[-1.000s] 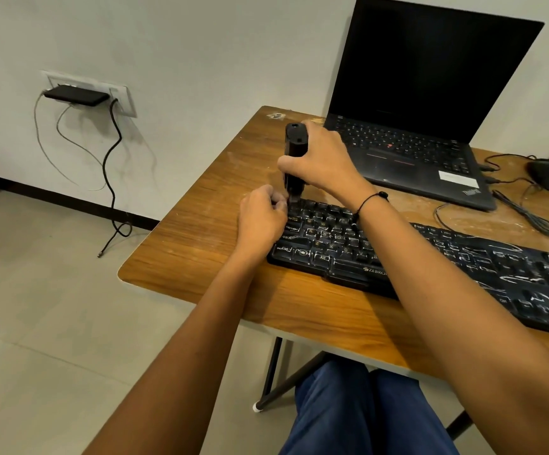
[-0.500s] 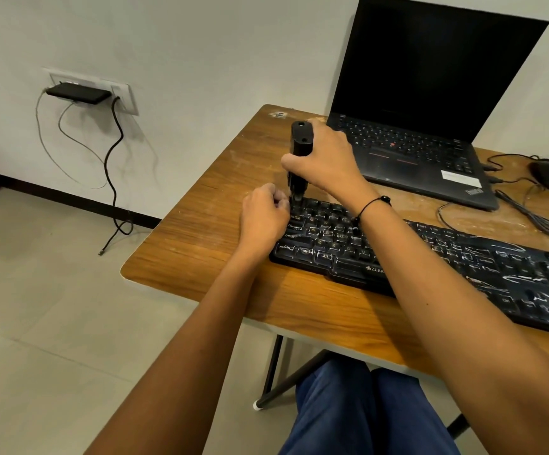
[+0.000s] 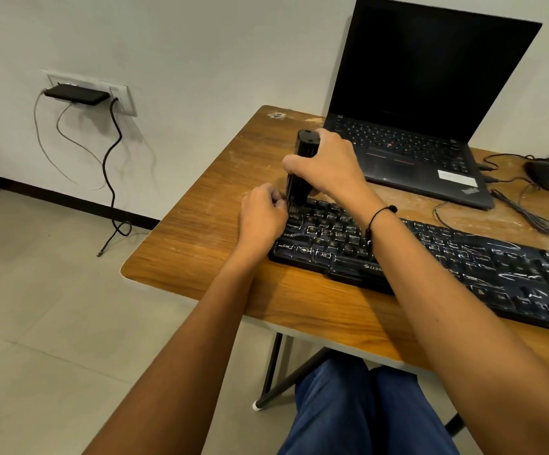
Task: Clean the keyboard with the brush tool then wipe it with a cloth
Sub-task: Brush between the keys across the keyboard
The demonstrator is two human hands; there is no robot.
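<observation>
Right hand (image 3: 327,165) grips the upright brush (image 3: 301,169) at the keyboard's (image 3: 431,257) far-left corner — left hand (image 3: 261,218), fingers curled, rests on its left edge.

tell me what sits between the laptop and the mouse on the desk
In the head view, only black cables over bare table, between laptop and mouse.

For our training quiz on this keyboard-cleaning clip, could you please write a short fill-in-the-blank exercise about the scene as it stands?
1. The right hand grips the black ____ tool upright.
2. Its tip meets the keyboard at the far ____ corner.
3. The left hand rests at the keyboard's ____ end.
4. Behind the keyboard stands an open ____ with a dark screen.

Missing words: brush; left; left; laptop
</observation>
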